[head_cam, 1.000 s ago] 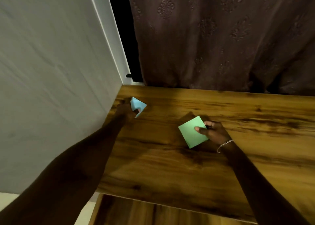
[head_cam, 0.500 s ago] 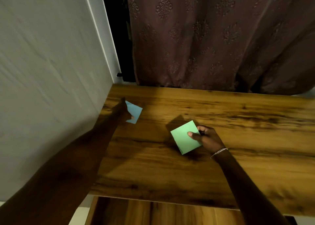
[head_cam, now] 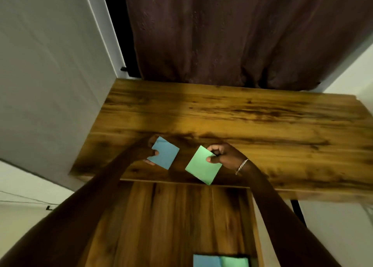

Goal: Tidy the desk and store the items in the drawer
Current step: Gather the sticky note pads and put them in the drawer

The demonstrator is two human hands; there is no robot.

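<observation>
My left hand [head_cam: 149, 151] grips a blue square pad of notes [head_cam: 166, 153], lifted just above the front part of the wooden desk [head_cam: 242, 115]. A green square pad [head_cam: 201, 166] is pinched at its upper corner by my right hand [head_cam: 224, 154]; it hangs tilted over the desk's front edge. Below the desk the wooden drawer [head_cam: 171, 222] stands pulled out. At its near end lie a blue pad [head_cam: 205, 261] and a green pad [head_cam: 235, 262], side by side and cut off by the frame.
A grey wall [head_cam: 44, 74] closes off the desk's left side. A dark brown curtain [head_cam: 232, 34] hangs behind the desk. A black desk leg [head_cam: 298, 212] shows at the right, below the desk top. White floor lies on both sides of the drawer.
Both hands have lifted their pads and drawn them back from mid-desk toward the front edge. The view has tilted down, so the pulled-out drawer and the pads in it now show.
</observation>
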